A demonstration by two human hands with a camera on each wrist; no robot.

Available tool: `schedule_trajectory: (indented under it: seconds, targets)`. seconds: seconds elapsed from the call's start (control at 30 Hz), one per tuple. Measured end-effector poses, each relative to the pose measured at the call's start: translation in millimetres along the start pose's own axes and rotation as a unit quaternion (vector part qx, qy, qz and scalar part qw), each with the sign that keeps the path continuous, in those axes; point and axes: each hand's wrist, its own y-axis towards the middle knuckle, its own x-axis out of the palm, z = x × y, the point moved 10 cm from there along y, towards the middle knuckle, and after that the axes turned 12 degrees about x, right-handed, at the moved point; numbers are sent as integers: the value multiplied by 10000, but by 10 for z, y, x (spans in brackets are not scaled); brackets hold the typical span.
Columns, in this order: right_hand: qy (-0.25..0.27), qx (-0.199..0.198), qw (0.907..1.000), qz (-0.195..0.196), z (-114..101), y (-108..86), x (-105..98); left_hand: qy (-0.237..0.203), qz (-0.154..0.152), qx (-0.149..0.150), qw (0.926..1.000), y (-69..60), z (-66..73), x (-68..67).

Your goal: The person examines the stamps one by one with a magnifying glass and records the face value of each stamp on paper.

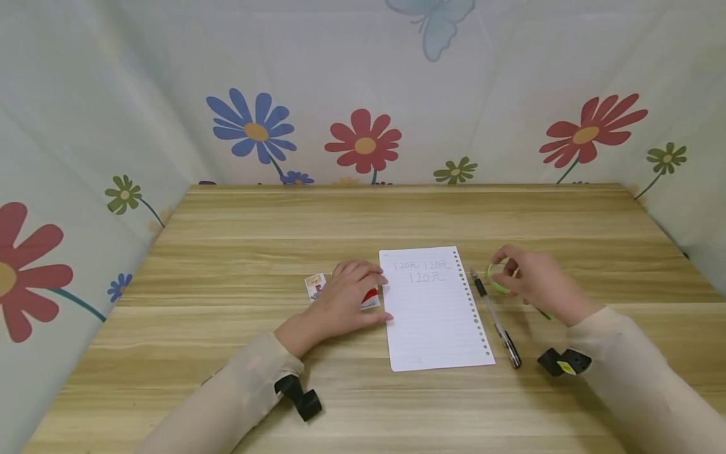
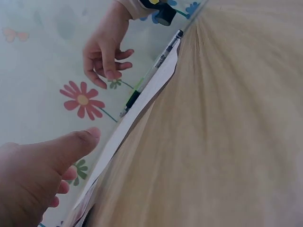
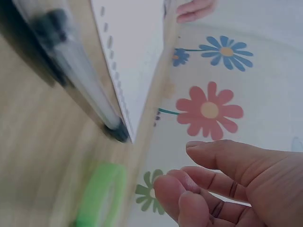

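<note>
White lined paper (image 1: pixel 433 321) with punched holes down its right edge bears the handwriting "120元" near its top. My left hand (image 1: pixel 340 302) lies at the sheet's left edge, fingers spread, partly covering small printed cards (image 1: pixel 314 285). Right of the sheet lies a pen (image 1: pixel 492 309) with black ends. Beyond the pen, my right hand (image 1: pixel 535 280) hovers with bent fingers over a green ring (image 1: pixel 499 288). In the right wrist view, thumb and fingers of that hand (image 3: pixel 236 184) are apart with nothing between them, and the green ring (image 3: pixel 97 194) is separate from them.
The wooden table (image 1: pixel 317 221) reaches back to a pale curtain (image 1: pixel 488 94) printed with flowers and a butterfly. A thin green-and-dark item (image 1: pixel 543 313) shows under my right hand. Black straps with small cameras are on both wrists.
</note>
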Motion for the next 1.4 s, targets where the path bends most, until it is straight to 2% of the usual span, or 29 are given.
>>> schedule_trajectory:
  seconds: [0.13,0.3,0.5,0.8,1.1,1.4]
  targets:
    - [-160,-71,9995,256,2,-32,-115,-130,78,-60,9999,0,-30,-53]
    - [-280,-154,9984,476,35,-61,-217,-39,112,-83,9999,-8,-91,-127]
    - [-339,-12,9982,489,114,-83,-268,-40,-54,-319,9995,-29,-208,-185]
    - [-440,-131,9973,566,179,-140,-357,35,-10,-405,9992,-70,-362,-280]
    - [-671,-144,9967,424,324,-169,-318,-37,-123,-480,9988,-136,-527,-250]
    - [-927,192,9954,-139,545,-169,-110,-132,-205,-641,9976,-182,-609,-173]
